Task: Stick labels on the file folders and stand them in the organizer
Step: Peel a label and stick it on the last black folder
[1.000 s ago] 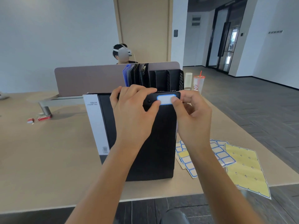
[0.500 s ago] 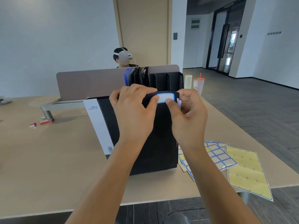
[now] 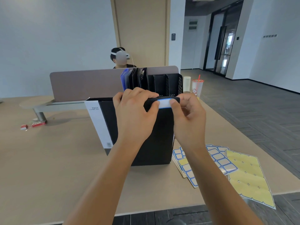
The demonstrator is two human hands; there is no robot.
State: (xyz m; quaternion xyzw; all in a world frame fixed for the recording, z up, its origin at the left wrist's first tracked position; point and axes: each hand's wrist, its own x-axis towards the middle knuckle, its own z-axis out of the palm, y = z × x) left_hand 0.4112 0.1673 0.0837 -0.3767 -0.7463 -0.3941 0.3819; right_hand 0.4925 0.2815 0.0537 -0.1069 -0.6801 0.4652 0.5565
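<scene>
I'm gripping the black folder upright w/ my left hand, frame center. Right hand is pinching its top edge, thumb pressing the label. Organizer is standing just behind.

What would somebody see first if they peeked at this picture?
Right in the middle, two hands hold up a black file folder: the left hand grips its top edge, and both thumbs press a white label with a blue border onto it. Behind stands a black organizer with folders already in it. On the table to the right lie sheets of blue-bordered labels.
</scene>
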